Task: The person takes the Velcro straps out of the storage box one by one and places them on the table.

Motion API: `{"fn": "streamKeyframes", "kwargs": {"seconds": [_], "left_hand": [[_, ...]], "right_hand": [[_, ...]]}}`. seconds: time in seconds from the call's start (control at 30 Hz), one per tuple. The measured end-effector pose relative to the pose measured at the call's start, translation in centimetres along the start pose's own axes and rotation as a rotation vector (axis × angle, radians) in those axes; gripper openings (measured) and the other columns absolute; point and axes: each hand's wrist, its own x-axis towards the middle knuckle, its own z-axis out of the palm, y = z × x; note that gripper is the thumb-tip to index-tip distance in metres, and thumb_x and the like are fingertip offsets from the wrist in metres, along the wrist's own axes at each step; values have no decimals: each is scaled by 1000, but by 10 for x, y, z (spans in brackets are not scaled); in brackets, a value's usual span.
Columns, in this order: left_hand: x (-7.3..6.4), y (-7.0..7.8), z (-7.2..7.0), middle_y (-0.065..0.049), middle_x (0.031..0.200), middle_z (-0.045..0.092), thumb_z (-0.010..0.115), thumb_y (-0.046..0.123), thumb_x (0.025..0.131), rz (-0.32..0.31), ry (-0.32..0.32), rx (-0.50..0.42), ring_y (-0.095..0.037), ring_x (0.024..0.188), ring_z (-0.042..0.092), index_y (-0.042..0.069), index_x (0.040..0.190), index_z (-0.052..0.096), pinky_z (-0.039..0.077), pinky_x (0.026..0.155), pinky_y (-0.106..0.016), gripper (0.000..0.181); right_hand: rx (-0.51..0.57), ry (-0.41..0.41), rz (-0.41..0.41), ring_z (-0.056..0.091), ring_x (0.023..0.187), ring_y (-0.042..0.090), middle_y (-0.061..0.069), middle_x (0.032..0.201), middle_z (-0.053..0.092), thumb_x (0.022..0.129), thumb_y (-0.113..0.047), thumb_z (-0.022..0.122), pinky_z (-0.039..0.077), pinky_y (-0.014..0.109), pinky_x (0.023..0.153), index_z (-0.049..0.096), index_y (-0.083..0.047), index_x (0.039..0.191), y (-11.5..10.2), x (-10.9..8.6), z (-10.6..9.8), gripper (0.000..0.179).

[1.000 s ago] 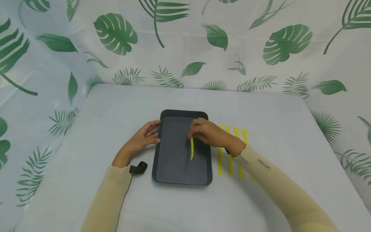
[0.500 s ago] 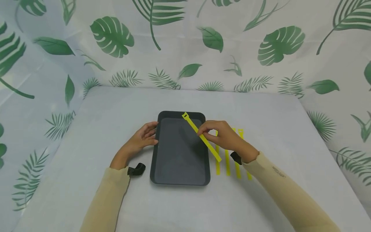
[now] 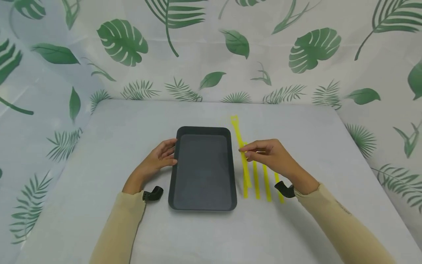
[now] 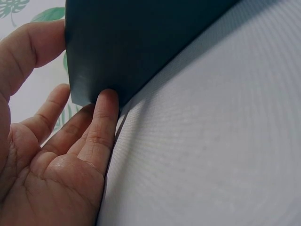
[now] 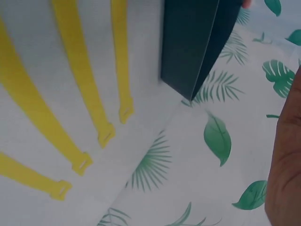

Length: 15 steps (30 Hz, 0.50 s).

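Note:
A dark grey rectangular tray lies on the white table. My left hand touches the tray's left side, and in the left wrist view its fingertips rest against the tray's outer wall. Just right of the tray, my right hand pinches a yellow hook-and-loop cable tie between thumb and index finger, slotted head pointing away. Under and beside that hand, several more yellow ties lie in a row, partly covered. The right wrist view shows ties with slotted ends; the pinching fingertips are outside it.
The white table surface reaches back to a leaf-patterned cloth, which also hangs along both sides. A black wrist mount sits at the left cuff, another at the right.
My right hand has moved from over the tray to its right side, carrying the yellow cable tie, which has swung round to lie nearly lengthwise. The left hand stays at the tray's side.

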Motion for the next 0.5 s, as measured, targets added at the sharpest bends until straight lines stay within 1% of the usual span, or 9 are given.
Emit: {"fn": "streamKeyframes", "kwargs": {"seconds": [0.03,0.13,0.2,0.27,0.33,0.5], "left_hand": [[0,0,0,-27,176,19,66,-6,101,0,1,1,-47,162,23,-4,168,23,49,107,-18,80],[-2,0,-1,-27,176,19,66,-7,100,0,3,-4,-47,162,23,-4,168,22,50,106,-18,81],[-3,0,-2,-27,176,19,66,-7,100,0,3,-12,-47,162,22,-4,168,22,50,106,-18,81],[-4,0,-3,-27,176,19,66,-7,100,1,4,-16,-47,162,22,-4,168,22,50,105,-18,81],[-6,0,-4,-27,177,18,67,-6,100,1,4,-19,-47,162,22,-4,168,22,51,105,-18,81],[-10,0,-5,-28,176,18,67,-5,100,3,8,-27,-49,161,22,-5,168,22,51,105,-18,82]], "right_hand": [[1,17,15,75,91,17,8,112,80,101,4,71,64,30,88,76,12,117,-1,-3,-1,19],[13,67,52,76,86,17,6,105,80,100,4,73,64,29,83,75,12,111,-3,-10,-4,14],[20,90,79,75,83,17,4,101,79,100,4,73,64,29,80,73,13,109,-2,-15,-6,13],[15,104,105,75,82,18,1,100,77,101,3,72,65,30,80,71,13,109,0,-19,-8,13],[1,113,127,75,82,18,1,101,76,101,2,72,65,31,80,70,13,110,2,-23,-11,14],[-41,134,146,75,83,14,-3,100,74,101,3,72,65,31,79,68,12,112,7,-32,-21,15]]}}
